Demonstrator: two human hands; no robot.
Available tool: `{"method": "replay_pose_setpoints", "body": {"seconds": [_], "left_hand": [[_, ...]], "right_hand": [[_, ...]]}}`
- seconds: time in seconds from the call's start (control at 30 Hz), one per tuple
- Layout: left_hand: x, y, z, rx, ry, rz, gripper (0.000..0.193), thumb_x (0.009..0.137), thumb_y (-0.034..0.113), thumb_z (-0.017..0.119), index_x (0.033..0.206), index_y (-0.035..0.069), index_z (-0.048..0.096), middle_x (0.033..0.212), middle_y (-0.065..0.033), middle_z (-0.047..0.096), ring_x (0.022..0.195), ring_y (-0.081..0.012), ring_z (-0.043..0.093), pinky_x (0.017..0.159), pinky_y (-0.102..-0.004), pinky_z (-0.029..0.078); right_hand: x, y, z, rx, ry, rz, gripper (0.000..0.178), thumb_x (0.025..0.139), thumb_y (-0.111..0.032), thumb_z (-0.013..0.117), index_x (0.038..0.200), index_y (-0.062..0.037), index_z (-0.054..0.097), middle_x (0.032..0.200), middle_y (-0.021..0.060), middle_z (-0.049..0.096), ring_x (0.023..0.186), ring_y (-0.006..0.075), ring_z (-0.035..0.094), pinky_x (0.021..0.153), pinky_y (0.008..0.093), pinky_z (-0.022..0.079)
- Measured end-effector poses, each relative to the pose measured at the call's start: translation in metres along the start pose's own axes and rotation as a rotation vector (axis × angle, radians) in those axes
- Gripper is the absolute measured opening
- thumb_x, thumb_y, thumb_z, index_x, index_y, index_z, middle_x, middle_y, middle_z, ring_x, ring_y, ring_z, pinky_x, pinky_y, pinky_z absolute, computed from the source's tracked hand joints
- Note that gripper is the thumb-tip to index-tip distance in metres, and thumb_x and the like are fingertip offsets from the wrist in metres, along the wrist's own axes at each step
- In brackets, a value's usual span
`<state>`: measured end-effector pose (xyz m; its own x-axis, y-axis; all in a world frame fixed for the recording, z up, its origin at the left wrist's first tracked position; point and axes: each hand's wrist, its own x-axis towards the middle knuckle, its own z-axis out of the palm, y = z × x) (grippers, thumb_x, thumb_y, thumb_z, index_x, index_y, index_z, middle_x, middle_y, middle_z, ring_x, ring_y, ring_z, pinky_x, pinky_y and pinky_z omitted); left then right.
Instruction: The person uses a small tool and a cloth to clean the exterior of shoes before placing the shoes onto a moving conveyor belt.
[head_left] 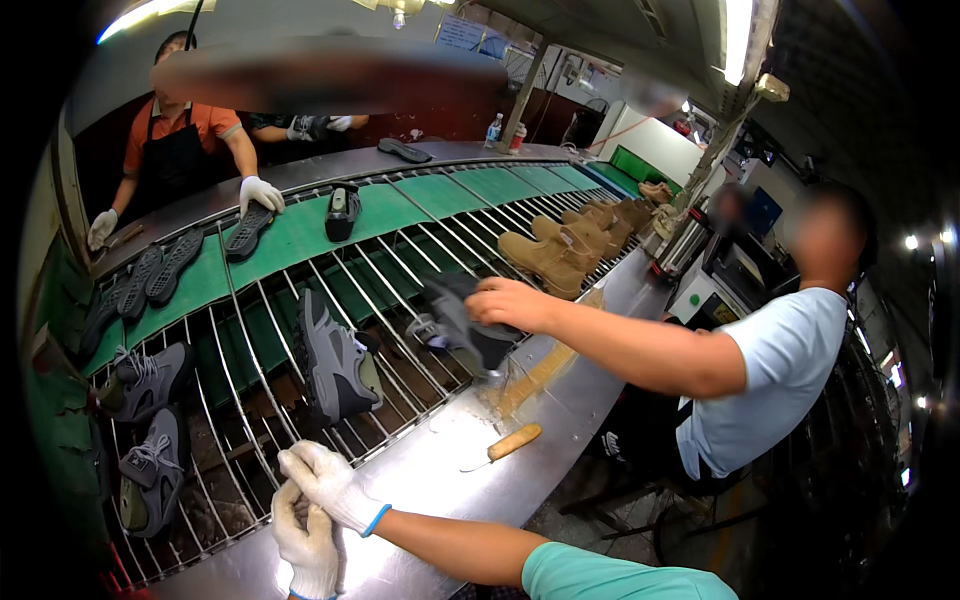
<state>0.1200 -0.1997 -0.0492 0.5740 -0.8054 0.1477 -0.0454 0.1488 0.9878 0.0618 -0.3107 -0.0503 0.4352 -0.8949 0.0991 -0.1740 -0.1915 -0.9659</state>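
Note:
My right hand (pixel 332 484), in a white knit glove with a blue cuff edge, is closed, its fingers pressed together over the fingertips of my left hand (pixel 303 548). My left hand, in a white glove too, has its fingers curled upward. Whether anything small lies between them is hidden. Both are over the metal table edge (pixel 400 490) beside the wire rack. Nearest to them, a grey sneaker (pixel 338 362) stands on the rack. Two more grey sneakers, one upper (pixel 152 470) and one behind (pixel 150 382), are at the left. A wooden-handled knife (pixel 515 442) lies on the metal table.
At the right, a seated person's hand (pixel 500 303) holds a blurred dark grey shoe (pixel 462 325). Tan boots (pixel 560 250) line the rack farther back. Across the green belt (pixel 290 225), a person in white gloves (pixel 262 193) touches a dark sole (pixel 248 232); more soles (pixel 172 268) lie nearby.

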Motion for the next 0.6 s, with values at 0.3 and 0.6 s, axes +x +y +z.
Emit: {"method": "replay_pose_setpoints", "body": {"seconds": [0.3, 0.6], "left_hand": [[0.008, 0.009, -0.009, 0.153, -0.146, 0.149, 0.037, 0.097, 0.005, 0.068, 0.132, -0.006, 0.063, 0.115, -0.0187, 0.071, 0.101, -0.0244, 0.075, 0.09, -0.0378, 0.062], [0.002, 0.016, -0.008, 0.2, -0.104, 0.094, 0.04, 0.092, 0.012, 0.075, 0.128, -0.003, 0.068, 0.113, -0.0195, 0.072, 0.099, -0.0305, 0.077, 0.088, -0.0396, 0.064]], "right_hand": [[-0.006, -0.012, -0.012, 0.184, 0.012, 0.065, 0.028, 0.11, -0.027, 0.066, 0.1, -0.0016, 0.07, 0.09, 0.0071, 0.071, 0.08, 0.0143, 0.065, 0.076, 0.0317, 0.056], [-0.014, -0.024, -0.015, 0.206, -0.037, 0.029, 0.031, 0.113, -0.025, 0.062, 0.096, 0.0004, 0.069, 0.086, 0.0045, 0.07, 0.078, 0.0101, 0.061, 0.074, 0.0278, 0.052]]}}
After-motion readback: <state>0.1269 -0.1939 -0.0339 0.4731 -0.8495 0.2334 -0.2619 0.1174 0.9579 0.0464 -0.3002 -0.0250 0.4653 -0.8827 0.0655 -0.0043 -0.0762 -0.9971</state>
